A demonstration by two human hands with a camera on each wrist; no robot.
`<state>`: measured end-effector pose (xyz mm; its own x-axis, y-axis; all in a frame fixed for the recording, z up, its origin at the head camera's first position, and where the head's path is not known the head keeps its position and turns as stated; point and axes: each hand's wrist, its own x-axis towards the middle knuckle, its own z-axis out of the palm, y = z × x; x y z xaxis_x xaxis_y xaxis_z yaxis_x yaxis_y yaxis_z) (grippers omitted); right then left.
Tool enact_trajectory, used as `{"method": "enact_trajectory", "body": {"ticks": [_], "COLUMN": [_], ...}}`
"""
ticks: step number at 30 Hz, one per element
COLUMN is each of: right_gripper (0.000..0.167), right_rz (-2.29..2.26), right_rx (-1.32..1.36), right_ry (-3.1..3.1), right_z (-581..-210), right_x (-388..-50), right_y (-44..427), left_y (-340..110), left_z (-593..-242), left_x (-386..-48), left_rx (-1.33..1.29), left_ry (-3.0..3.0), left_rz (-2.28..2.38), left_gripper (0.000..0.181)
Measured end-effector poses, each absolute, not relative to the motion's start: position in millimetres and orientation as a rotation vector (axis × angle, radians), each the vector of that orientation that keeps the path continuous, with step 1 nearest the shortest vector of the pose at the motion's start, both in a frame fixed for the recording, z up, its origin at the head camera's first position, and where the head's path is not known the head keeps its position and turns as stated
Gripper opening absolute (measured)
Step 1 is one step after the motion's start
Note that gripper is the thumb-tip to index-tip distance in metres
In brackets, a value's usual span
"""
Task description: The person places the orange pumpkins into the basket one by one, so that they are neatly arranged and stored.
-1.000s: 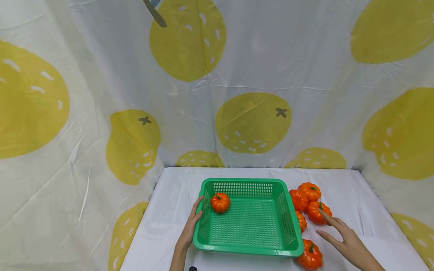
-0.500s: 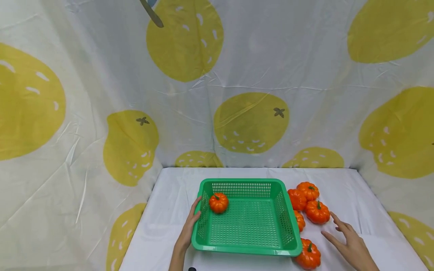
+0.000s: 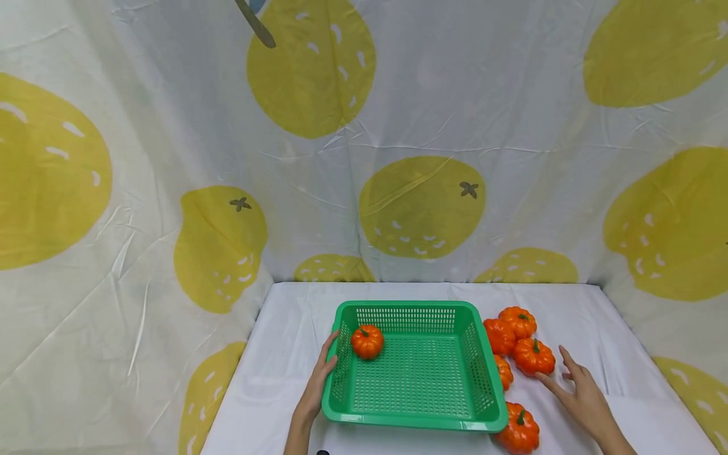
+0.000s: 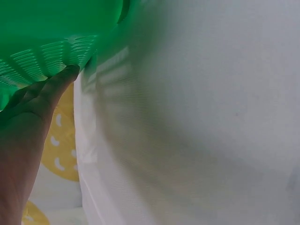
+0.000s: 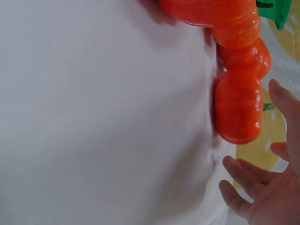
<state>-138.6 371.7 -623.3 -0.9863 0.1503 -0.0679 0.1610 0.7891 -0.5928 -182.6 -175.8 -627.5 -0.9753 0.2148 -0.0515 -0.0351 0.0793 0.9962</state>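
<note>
A green plastic basket [image 3: 415, 417] stands on the white cloth, with a small orange pumpkin [image 3: 367, 342] in its far left corner. My left hand [image 3: 313, 387] rests against the basket's left side, fingers extended along the outer wall; the left wrist view shows the fingertips touching the slotted wall [image 4: 51, 56]. My right hand [image 3: 582, 395] is spread beside a pumpkin [image 3: 533, 357] right of the basket, thumb and fingers on either side. The right wrist view shows that pumpkin [image 5: 239, 107] in front of the hand [image 5: 272, 187], apart from the fingers. Nothing is held in it.
More orange pumpkins lie along the basket's right side: one at the back [image 3: 518, 322], one beside it [image 3: 500, 336], one partly hidden by the rim [image 3: 503, 372], and one near the front [image 3: 520, 430]. Lemon-printed curtains [image 3: 423, 208] enclose the table. A small black object [image 3: 322, 452] lies at the front edge.
My right hand drew back from above the nearer pumpkin to its right, then came round with thumb and fingers spread beside it. The left hand, basket and pumpkins stay in place.
</note>
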Motion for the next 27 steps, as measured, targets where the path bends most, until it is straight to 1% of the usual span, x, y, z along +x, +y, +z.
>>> {"method": "enact_trajectory", "body": {"ticks": [10,19,27], "right_gripper": [0.101,0.097,0.100], "right_rz": [-1.096,-1.086,-1.069], "right_rx": [0.229,0.216,0.268], "right_ry": [2.923,2.916,2.846], "right_z": [-630.1,-633.9,-629.8], "right_x": [-158.2,-160.8,-158.5], "right_y": [366.3,364.1,366.9], "left_y": [-175.9,-178.6,-184.9], "left_z": [-625.8,-627.3,-628.3], "left_x": [-182.7,-180.6,-180.8], "left_rx": [0.192,0.206,0.211], "left_ry": [2.162,2.185,2.197], "left_rz": [1.999,2.000,2.008], "left_gripper": [0.055,0.055,0.054]}}
